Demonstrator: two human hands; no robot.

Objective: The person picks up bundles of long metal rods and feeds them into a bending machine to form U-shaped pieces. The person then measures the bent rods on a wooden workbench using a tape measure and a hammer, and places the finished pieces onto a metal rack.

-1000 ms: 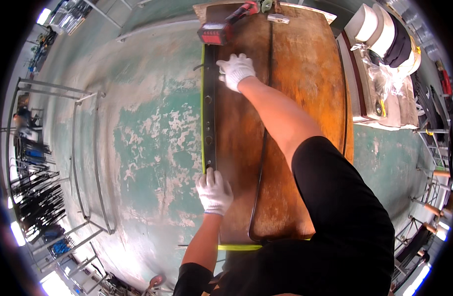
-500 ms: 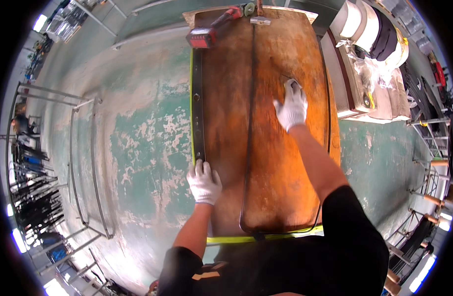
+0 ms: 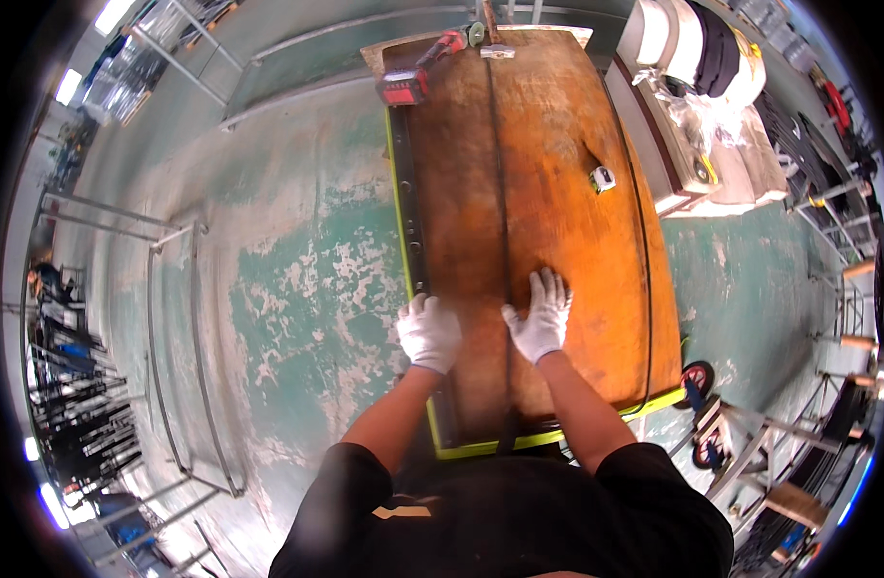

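Person's white-gloved right hand [image 3: 541, 316] spreads wide over the orange-brown wooden bench [image 3: 572, 246] — white-gloved left hand [image 3: 429, 334], blurred, grip unclear, sits at the long black perforated strip [image 3: 410, 209] along its left edge.

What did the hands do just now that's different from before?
The right hand went from the dark strip out to the right, then came back toward the person, fingers spread over the wooden board. A small tape measure now shows on the board, probably let go by that hand. The left hand stayed by the strip; the hammer and red power tool stayed at the far end.
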